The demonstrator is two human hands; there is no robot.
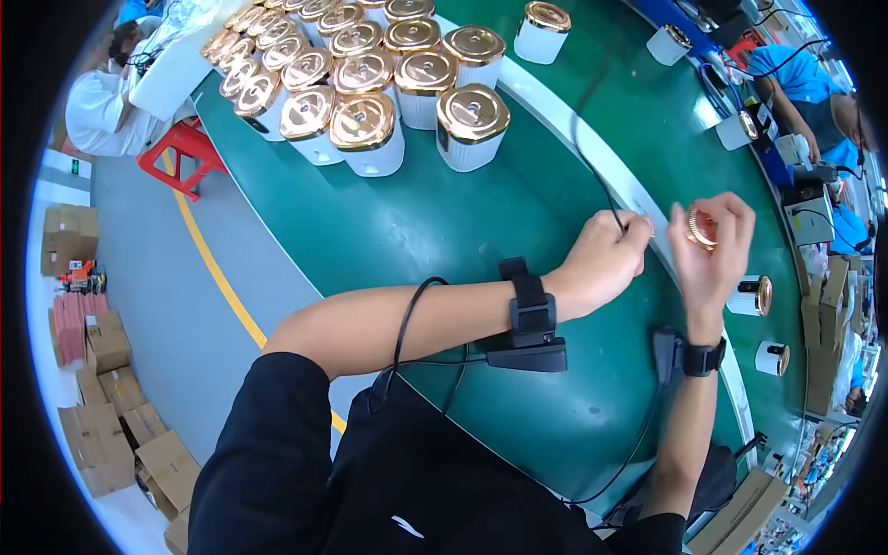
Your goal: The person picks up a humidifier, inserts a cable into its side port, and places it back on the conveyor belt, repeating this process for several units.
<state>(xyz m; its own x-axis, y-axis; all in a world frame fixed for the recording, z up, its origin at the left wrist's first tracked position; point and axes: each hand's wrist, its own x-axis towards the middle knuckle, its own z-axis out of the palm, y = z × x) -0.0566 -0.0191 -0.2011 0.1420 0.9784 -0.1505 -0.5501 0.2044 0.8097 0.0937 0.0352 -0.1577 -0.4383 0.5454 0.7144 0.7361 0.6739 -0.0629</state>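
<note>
My left hand (601,264) is closed at the edge of the green table, with its thumb and fingers pinched around a thin black cable (592,153) that comes down from above. What else may be inside that grip is hidden. Just to the right, my right hand (720,250) is raised and somewhat blurred. Its curled fingers hold a round, ribbed gold ring (702,228), tilted on its side. Beyond my left hand stand several white canisters with shiny gold tops (473,115), upright and grouped at the far left of the table.
A white rail (638,199) divides my green table (388,217) from a green belt, where more canisters (542,33) stand or lie. Across it, a co-worker in blue (795,74) works. On the left are a red stool (185,157) and cardboard boxes (97,444).
</note>
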